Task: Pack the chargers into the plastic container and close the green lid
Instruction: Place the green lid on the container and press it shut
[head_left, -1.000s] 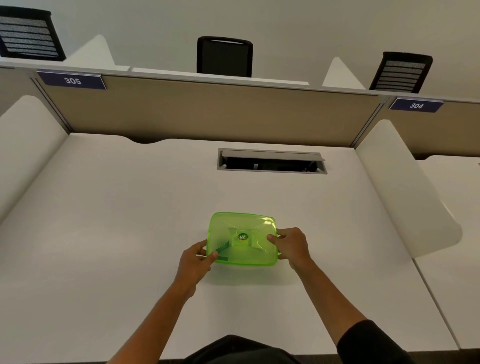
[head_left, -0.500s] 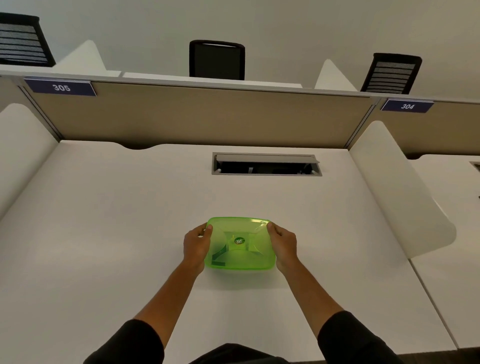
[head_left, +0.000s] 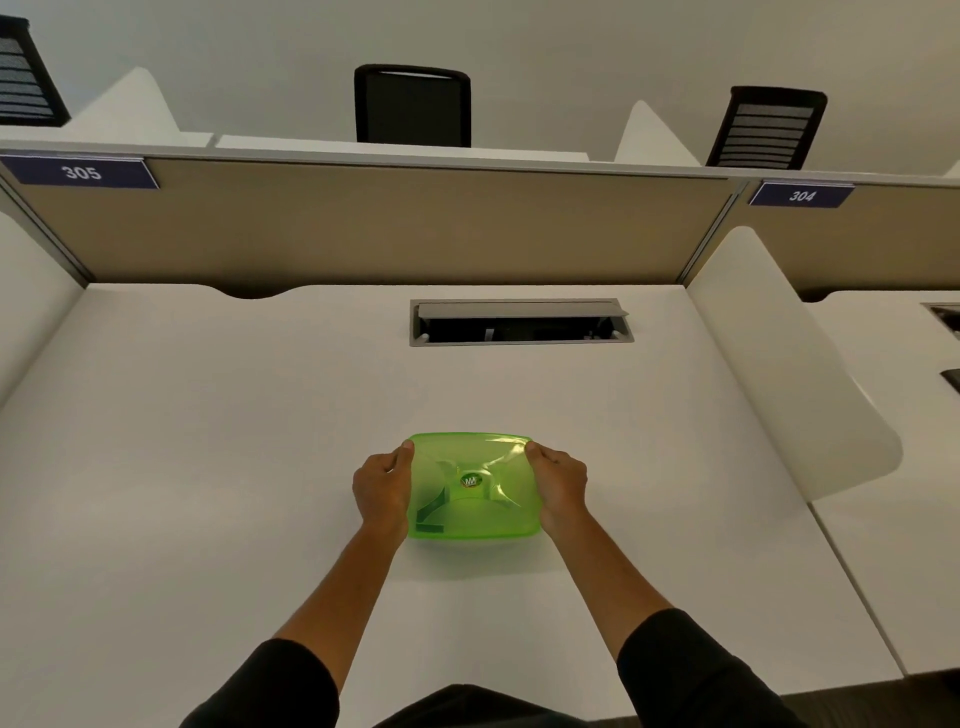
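Note:
A translucent green lid (head_left: 474, 486) covers the plastic container on the white desk (head_left: 208, 467), near the front middle. A round sticker sits at the lid's centre. My left hand (head_left: 383, 488) grips the container's left side, thumb on the lid's far left corner. My right hand (head_left: 558, 486) grips the right side, thumb on the far right corner. A dark shape shows faintly through the lid at its lower left; the chargers inside cannot be made out clearly.
An open cable hatch (head_left: 521, 323) lies in the desk behind the container. A beige partition (head_left: 389, 223) with labels 305 and 304 closes off the back. White curved dividers (head_left: 795, 374) flank the desk. Black chairs (head_left: 413, 106) stand beyond.
Both hands slid from the lid's near corners to its left and right sides, thumbs now on the far corners. The container stays in place.

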